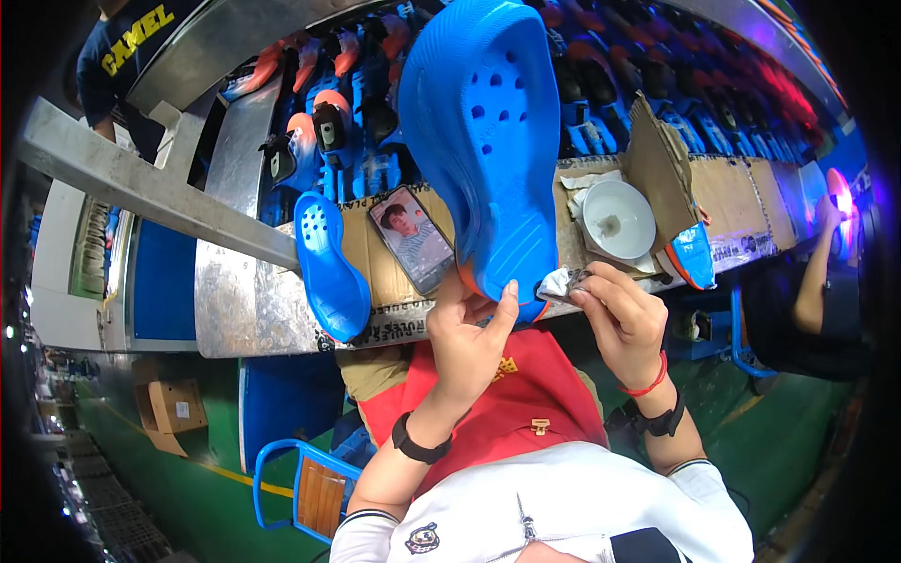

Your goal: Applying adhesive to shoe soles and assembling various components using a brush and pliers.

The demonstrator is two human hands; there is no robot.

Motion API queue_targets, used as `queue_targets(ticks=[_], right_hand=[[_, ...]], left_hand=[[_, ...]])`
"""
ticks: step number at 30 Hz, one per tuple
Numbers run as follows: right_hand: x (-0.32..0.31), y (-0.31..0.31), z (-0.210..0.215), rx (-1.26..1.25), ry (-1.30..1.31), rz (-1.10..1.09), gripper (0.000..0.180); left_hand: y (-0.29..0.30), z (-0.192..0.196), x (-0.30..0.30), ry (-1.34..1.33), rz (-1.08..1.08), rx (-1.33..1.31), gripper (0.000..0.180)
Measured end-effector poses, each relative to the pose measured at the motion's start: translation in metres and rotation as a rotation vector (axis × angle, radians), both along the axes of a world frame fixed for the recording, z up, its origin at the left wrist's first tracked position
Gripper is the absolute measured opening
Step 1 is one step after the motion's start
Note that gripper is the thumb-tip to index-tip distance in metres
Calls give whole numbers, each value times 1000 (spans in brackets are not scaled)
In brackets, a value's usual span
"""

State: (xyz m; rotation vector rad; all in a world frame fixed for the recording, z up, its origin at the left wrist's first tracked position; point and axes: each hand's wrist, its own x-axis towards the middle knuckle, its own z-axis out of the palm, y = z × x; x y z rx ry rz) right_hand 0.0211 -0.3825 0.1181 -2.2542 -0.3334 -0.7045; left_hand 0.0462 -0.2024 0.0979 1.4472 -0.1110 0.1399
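The left hand [469,342] pinches the near end of a big blue shoe piece [511,192], with its thumb on top and its other fingers partly hidden. The right hand [624,324] pinches a small white cloth [556,283] between thumb and fingers, right by the shoe piece's near right edge. It is hard to tell if the cloth touches it. The shoe piece is up in front of the person, with little holes toward its far end. Left of it, a phone [411,240] lies on the cardboard [380,272], and a smaller blue shoe piece [330,272] is farther left. To the right sits a white bowl [640,218]. Rows of blue and orange shoes [330,131] fill the far side.
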Motion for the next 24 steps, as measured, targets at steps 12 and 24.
queue_targets(ticks=[12, 24], right_hand=[[-3, -7, -6, 34, -5, -65, 13], [0, 1, -4, 33, -6, -10, 15]], left_hand=[[-2, 1, -3, 32, -36, -25, 36], [0, 2, 1, 48, -22, 5, 32]])
